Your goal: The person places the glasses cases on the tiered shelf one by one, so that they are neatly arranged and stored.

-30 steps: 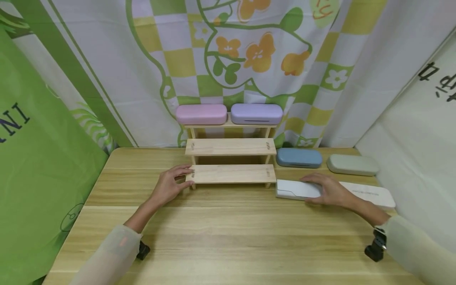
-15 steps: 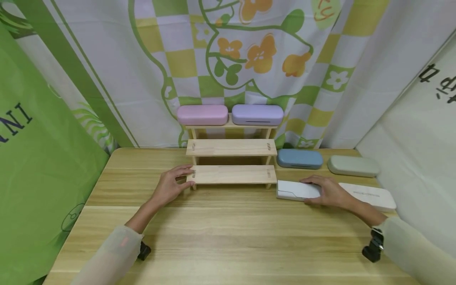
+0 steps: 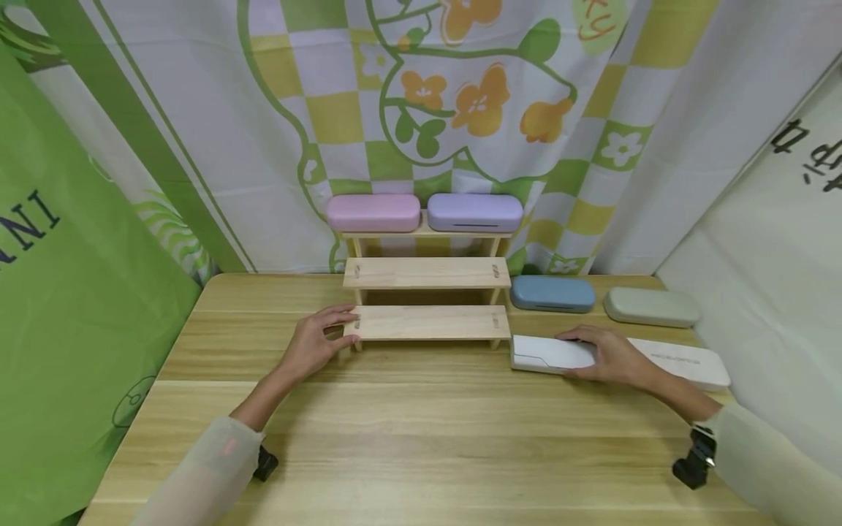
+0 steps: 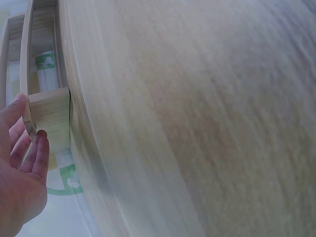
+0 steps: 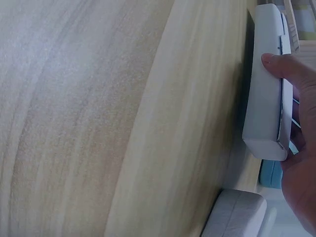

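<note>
A three-tier wooden display rack [image 3: 426,322] stands at the back of the table. My left hand [image 3: 312,346] grips the left end of its lowest board, the thumb at the front edge and fingers on top; the left wrist view shows the same hand [image 4: 23,163] at the board's end. My right hand [image 3: 612,356] holds a white glasses case [image 3: 549,353] across its width, just right of the lowest board. In the right wrist view the thumb lies along one side of the case [image 5: 266,98]; the other fingers are partly hidden. Whether the case touches the table is hard to tell.
A pink case [image 3: 373,213] and a purple case [image 3: 475,212] sit on the top tier. To the rack's right lie a blue case [image 3: 552,294] and a grey-green case [image 3: 653,306]. Another white case [image 3: 687,364] lies behind my right wrist. Printed curtains [image 3: 276,146] hang behind the table.
The white glasses case and my right hand have shifted very slightly toward me. My left hand keeps its place on the rack.
</note>
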`<state>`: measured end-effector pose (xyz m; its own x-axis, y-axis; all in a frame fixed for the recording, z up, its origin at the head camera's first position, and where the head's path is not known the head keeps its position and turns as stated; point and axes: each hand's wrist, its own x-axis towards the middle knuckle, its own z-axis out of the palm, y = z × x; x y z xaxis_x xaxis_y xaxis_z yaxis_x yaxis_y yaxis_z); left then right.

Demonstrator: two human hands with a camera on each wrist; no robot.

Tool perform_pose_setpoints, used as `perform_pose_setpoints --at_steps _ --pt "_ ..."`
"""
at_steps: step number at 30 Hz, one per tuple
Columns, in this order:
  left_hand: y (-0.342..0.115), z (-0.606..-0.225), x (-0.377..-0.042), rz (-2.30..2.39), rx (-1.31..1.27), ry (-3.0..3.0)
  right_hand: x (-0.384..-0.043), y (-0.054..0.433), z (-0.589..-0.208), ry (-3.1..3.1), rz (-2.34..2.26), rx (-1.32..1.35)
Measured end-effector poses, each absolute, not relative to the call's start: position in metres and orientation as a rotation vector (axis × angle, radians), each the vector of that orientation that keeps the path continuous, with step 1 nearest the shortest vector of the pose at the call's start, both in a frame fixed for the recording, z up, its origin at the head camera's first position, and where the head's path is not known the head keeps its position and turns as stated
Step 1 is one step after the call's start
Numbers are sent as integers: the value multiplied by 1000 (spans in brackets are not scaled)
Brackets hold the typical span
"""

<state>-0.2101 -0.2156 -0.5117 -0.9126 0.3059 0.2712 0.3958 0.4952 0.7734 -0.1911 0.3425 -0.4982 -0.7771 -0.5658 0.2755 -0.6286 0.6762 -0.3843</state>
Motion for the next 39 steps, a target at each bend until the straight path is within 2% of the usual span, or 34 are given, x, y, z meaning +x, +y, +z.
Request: perform_pose_setpoints --at_steps 21,39 --pt "-215 -514 -212 -1383 -605 -2636 -188 340 -448 -2758 678 989" --pt "-214 -510 -209 -1441 -612 -2630 -201 317 -427 -2645 769 1143"
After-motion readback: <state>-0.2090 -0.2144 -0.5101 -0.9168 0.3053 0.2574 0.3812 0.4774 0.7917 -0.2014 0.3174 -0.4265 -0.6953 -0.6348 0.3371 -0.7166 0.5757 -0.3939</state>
